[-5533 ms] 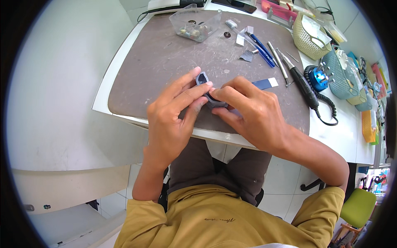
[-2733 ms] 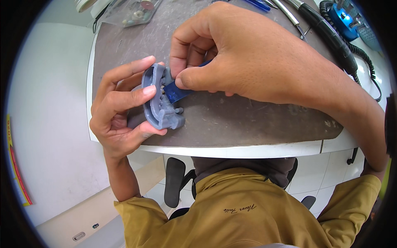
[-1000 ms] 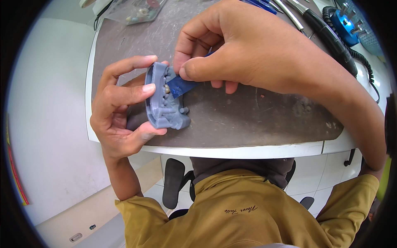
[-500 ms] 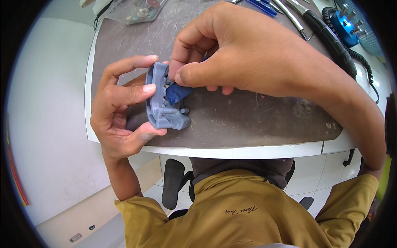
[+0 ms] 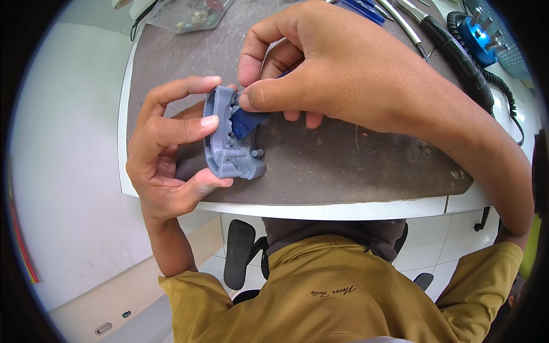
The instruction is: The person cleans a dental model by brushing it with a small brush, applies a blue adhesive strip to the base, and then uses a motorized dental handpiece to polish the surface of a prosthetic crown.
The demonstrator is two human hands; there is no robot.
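A grey dental model (image 5: 223, 140) with a row of teeth is held on its side above the bench mat. My left hand (image 5: 163, 143) is closed round its outer edge, the thumb at the lower end and the fingertips along the back and upper end. My right hand (image 5: 331, 74) comes over from the right and pinches a thin blue strip (image 5: 247, 122), which looks like articulating paper. The strip's lower end lies against the teeth, and its other end shows behind my thumb. My right index fingertip stands a little off the thumb. The far side of the model is hidden.
A brown, scratched mat (image 5: 343, 171) covers the white bench. At the back left lies a clear plastic bag (image 5: 191, 17) of small pieces. To the back right are a black handpiece (image 5: 452, 48) with a coiled cord, slim metal tools and a blue bur holder (image 5: 479, 40).
My right hand has shifted slightly up, and its index finger has lifted away from the thumb. The model has moved very slightly right in my left hand.
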